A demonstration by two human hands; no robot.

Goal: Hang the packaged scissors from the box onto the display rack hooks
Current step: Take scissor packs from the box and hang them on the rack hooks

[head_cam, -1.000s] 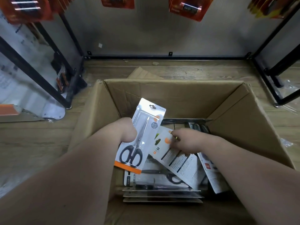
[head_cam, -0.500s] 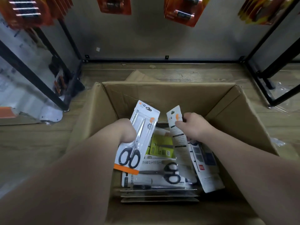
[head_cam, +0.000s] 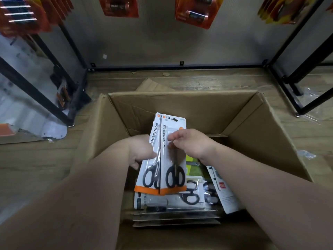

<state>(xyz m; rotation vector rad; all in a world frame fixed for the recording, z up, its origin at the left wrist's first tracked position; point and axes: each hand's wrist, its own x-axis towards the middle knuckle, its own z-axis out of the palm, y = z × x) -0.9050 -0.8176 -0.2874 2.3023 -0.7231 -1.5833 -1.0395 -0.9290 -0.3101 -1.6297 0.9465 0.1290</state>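
An open cardboard box (head_cam: pixel 182 107) stands on the wooden floor below me. Over it I hold two white scissors packs with orange bottom strips and black handles. My left hand (head_cam: pixel 142 150) grips the rear pack (head_cam: pixel 149 175) by its left edge. My right hand (head_cam: pixel 191 143) pinches the front pack (head_cam: pixel 173 170) near its middle, laid over the rear one. More scissors packs (head_cam: pixel 191 195) lie flat in the box underneath, and one white pack (head_cam: pixel 225 192) leans at the right.
Black rack frames (head_cam: pixel 72 42) rise at the left and right. Orange packaged goods (head_cam: pixel 195 11) hang along the top against the grey back panel. A cardboard flap (head_cam: pixel 153 86) lies behind the box.
My right hand lifted a second pack out of the box, turned it face up and brought it left against the pack in my left hand.
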